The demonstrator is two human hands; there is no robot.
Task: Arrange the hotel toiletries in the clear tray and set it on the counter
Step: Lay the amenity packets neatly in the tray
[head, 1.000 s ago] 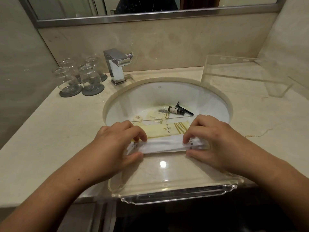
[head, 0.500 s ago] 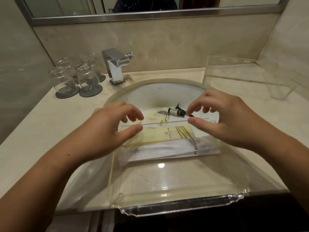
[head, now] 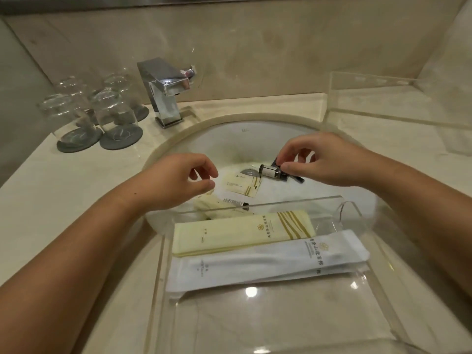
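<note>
The clear tray [head: 160,264] sits at the counter's front edge, its far wall over the sink [head: 229,139]. A pale yellow packet [head: 242,233] and a white packet [head: 268,261] lie side by side in it. In the basin lie a small dark bottle [head: 268,171], a black toiletry item [head: 296,178], a cream sachet [head: 240,185], a pale yellow bundle [head: 207,203] and a thin tube [head: 235,202]. My right hand [head: 316,159] pinches the black item right beside the bottle. My left hand [head: 176,182] hovers over the basin's left side, fingers apart, holding nothing.
A chrome faucet [head: 166,90] stands behind the sink. Several upturned glasses [head: 112,116] rest on grey coasters at the back left. A clear acrylic stand [head: 383,98] occupies the back right corner of the marble counter [head: 63,200]. The wall rises close behind.
Both hands let go of the white packet in the tray and moved forward into the sink. My right hand has reached the black item and bottle; my left hand hovers by the sachet.
</note>
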